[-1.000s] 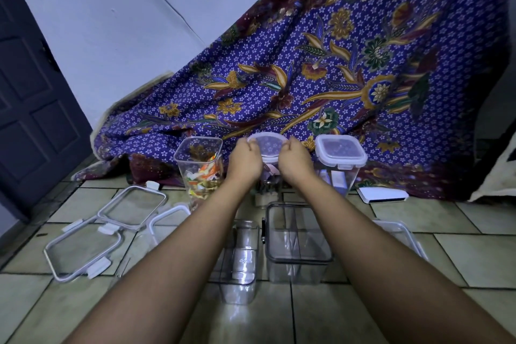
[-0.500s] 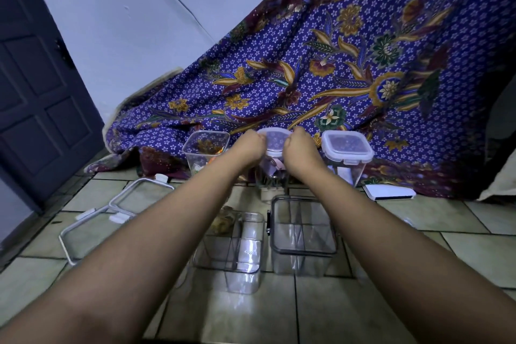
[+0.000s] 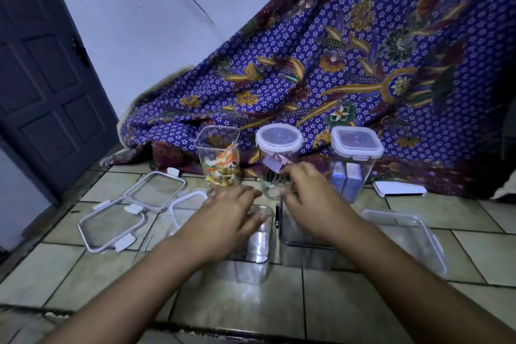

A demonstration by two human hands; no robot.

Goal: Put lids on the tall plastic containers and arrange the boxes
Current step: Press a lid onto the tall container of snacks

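you are over a tiled floor [image 3: 335, 301], with a patterned purple cloth [image 3: 363, 78] draped behind and a dark door [image 3: 42, 78] off to your left. three tall containers stand in a row just in front of the cloth: the left jar [image 3: 219, 159], holding coloured scraps, has no lid on it; the middle jar [image 3: 276, 165] wears a round lid [image 3: 279, 137]; the right jar [image 3: 353, 165] wears a square lid [image 3: 356, 142]. your left hand [image 3: 231, 218] hovers low with fingers spread and loose, holding nothing, above an empty clear box [image 3: 251, 254]. your right hand [image 3: 310, 198] is near the base of the middle jar, fingers curled; motion blur means you cannot tell whether they grip anything. loose flat lids [image 3: 111, 223] lie on the floor to your left, and a wide shallow box [image 3: 407, 237] sits to your right.

the risks, as a judgement: the open jar stands just beyond your left fingers, so a careless sweep could tip it and spill the scraps. the flat lids look too broad for that jar, so forcing one on would fail. the clear boxes are hard to see in this dim light; you could knock them.
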